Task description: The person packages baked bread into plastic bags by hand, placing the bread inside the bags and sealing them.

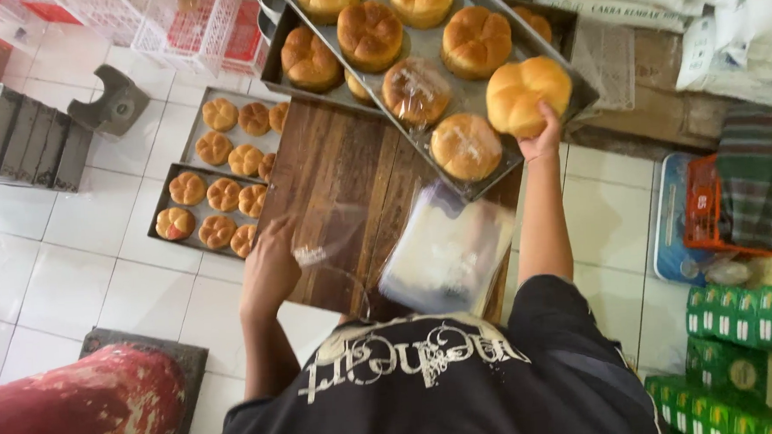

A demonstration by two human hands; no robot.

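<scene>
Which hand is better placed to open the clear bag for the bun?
Probably the left hand: it already touches the clear plastic bag on the wooden board, while the right hand holds a bun.

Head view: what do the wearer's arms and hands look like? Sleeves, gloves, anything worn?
Both arms are bare from the short sleeves down. The left hand and right hand have no gloves, and no watch, rings or bands show. The shirt is dark, almost black, with pale ornate lettering across the chest.
</scene>
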